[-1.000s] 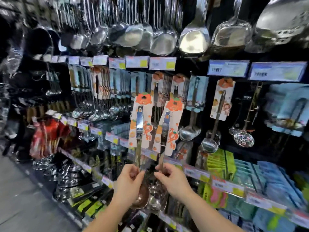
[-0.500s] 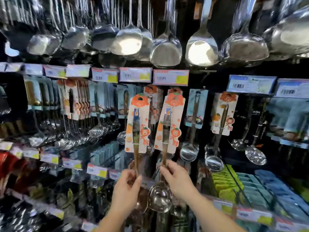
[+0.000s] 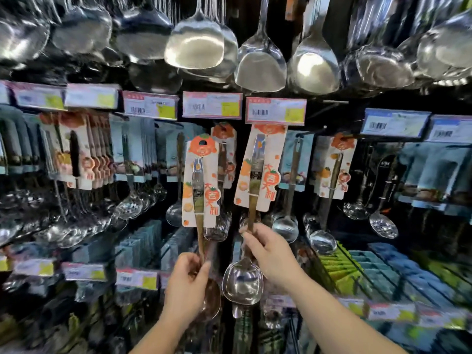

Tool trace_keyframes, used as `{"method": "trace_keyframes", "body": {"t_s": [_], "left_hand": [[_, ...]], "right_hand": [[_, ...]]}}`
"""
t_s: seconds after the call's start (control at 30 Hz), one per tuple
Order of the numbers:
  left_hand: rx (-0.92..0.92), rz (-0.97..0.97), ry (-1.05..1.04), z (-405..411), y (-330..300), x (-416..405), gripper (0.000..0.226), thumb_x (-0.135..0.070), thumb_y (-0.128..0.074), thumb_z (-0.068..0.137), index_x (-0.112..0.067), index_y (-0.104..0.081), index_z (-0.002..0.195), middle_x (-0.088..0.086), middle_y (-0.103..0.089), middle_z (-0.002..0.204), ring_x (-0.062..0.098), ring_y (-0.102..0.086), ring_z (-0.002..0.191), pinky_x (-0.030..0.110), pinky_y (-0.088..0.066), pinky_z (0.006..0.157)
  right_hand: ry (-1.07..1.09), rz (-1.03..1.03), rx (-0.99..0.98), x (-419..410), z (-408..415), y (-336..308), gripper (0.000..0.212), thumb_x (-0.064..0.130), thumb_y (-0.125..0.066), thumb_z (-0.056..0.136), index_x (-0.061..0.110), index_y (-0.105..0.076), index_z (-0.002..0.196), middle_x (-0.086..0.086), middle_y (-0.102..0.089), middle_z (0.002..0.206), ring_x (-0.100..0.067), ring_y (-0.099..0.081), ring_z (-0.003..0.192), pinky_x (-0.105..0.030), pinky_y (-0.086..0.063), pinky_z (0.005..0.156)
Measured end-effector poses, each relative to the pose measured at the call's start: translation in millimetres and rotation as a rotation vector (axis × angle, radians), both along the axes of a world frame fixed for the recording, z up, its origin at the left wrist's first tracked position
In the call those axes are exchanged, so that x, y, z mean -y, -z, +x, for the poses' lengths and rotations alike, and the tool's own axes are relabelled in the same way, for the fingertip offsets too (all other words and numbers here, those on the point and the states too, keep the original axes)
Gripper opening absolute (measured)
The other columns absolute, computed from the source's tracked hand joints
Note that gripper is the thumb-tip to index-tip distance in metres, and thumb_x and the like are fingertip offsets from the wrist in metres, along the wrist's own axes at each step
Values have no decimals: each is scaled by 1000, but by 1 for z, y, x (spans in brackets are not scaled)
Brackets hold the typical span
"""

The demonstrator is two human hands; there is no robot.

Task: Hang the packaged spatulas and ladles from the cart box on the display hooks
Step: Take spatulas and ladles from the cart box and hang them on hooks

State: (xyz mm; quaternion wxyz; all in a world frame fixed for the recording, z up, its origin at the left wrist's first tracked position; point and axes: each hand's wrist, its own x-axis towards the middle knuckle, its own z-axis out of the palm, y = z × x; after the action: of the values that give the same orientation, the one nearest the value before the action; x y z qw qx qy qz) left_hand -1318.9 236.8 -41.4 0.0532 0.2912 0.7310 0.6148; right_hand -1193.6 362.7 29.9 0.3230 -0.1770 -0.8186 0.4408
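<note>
My left hand [image 3: 187,284] grips the thin handle of a packaged ladle [image 3: 200,185] with a white-and-orange card, held upright in front of the display. My right hand [image 3: 268,251] grips the handle of a second packaged ladle [image 3: 258,169]; its card top reaches up under the price tag [image 3: 275,111] at a display hook. The steel bowl [image 3: 242,283] of the right ladle hangs below my right hand. The left ladle's bowl is mostly hidden behind my left hand. Another identical pack [image 3: 224,154] hangs behind, between the two.
Large bare steel spatulas and ladles [image 3: 260,65] hang along the top row. Carded ladles and skimmers [image 3: 334,167] fill the hooks left and right. Price tags [image 3: 212,105] line the rails. Blue and green packs [image 3: 357,267] sit on the lower shelves.
The view has tilted upward and closer to the display. My right hand has lifted its ladle higher, so the card top now reaches the price tag. The left ladle stays lower.
</note>
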Motion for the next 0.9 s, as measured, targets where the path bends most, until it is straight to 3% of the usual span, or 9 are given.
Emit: {"method": "trace_keyframes", "body": {"t_s": [0.23, 0.3, 0.47, 0.53, 0.63, 0.77, 0.83, 0.9], "left_hand": [[53, 61, 85, -1, 5, -5, 17, -27, -62, 89, -30, -47, 82, 7, -61, 75, 17, -50, 53, 36, -43, 53], [56, 51, 80, -2, 9, -5, 19, -29, -63, 88, -35, -47, 79, 9, -61, 74, 19, -49, 50, 37, -42, 49], [61, 33, 91, 1, 9, -4, 17, -35, -61, 88, -38, -48, 77, 11, -64, 76, 29, -59, 57, 51, -52, 59], [63, 39, 90, 5, 6, -4, 14, -35, -58, 90, -34, -50, 79, 10, -64, 77, 38, -64, 64, 54, -53, 60], [53, 44, 107, 10, 1, -5, 15, -34, -55, 92, -24, -51, 82, 14, -64, 77, 43, -64, 71, 55, -53, 60], [42, 38, 123, 14, -2, -8, 16, -35, -54, 93, -28, -50, 79, 14, -64, 76, 36, -65, 66, 54, -54, 64], [-12, 51, 131, 17, -4, -12, 17, -33, -53, 93, -27, -48, 78, 11, -59, 75, 25, -58, 65, 51, -52, 69], [-68, 55, 152, 20, -6, -17, 17, -30, -52, 94, -23, -49, 80, 7, -56, 76, 19, -54, 71, 41, -47, 71]], "right_hand": [[41, -38, 36, -10, -3, 8, 15, 33, -48, 99, 39, -62, 102, -7, -65, 80, -15, -51, 66, -28, -43, 62], [40, -59, 44, -15, -7, 2, 16, 31, -47, 100, 37, -61, 104, -4, -64, 79, -16, -51, 65, -27, -43, 61], [100, -120, 92, -34, -23, -9, 25, 30, -45, 100, 24, -60, 120, -5, -62, 86, -21, -56, 72, -26, -41, 61], [156, -136, 105, -39, -26, -10, 33, 29, -46, 100, 21, -53, 131, -1, -64, 98, -24, -61, 82, -25, -42, 66], [269, -175, 105, -38, -25, -3, 50, 32, -51, 98, 24, -36, 144, 1, -59, 119, -11, -57, 76, -21, -42, 63], [270, -146, 136, -25, -11, 15, 33, 30, -56, 95, 24, -53, 127, 4, -63, 105, -14, -63, 83, -30, -53, 71], [138, -160, 161, -14, -1, 25, 26, 29, -58, 93, 30, -59, 119, -1, -67, 98, -20, -67, 89, -39, -56, 83], [-16, -143, 196, -2, 8, 32, 26, 27, -60, 92, 43, -58, 112, -1, -68, 100, -18, -68, 89, -34, -56, 86]]}}
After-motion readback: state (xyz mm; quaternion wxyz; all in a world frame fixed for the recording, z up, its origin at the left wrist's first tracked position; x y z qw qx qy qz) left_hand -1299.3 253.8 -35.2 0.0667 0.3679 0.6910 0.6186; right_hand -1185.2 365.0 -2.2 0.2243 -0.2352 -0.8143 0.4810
